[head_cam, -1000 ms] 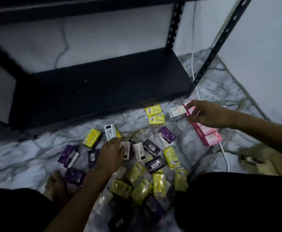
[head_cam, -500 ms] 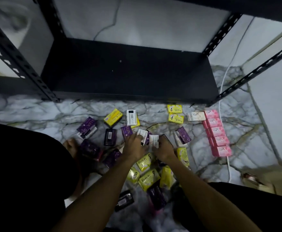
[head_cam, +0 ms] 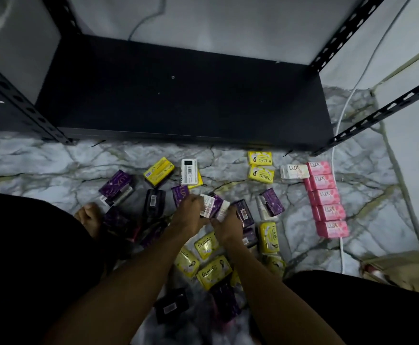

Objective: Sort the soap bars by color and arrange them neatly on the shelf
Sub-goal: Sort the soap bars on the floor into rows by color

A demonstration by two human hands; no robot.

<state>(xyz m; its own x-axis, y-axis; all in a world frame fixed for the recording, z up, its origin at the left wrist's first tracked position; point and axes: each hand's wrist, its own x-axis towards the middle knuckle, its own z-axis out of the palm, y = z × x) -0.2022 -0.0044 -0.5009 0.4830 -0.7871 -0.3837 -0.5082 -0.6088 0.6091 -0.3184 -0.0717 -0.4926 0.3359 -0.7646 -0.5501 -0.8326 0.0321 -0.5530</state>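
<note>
Down on the marble floor (head_cam: 54, 160), both hands meet over the soap pile: the left hand (head_cam: 189, 215) pinches a white-wrapped bar (head_cam: 207, 205), the right hand (head_cam: 228, 226) grips another white bar (head_cam: 223, 210). Nothing lies on the black shelf (head_cam: 178, 95). Five pink bars (head_cam: 326, 199) lie in a column at right, long axes crosswise. Purple and yellow bars lie scattered around the hands.
</note>
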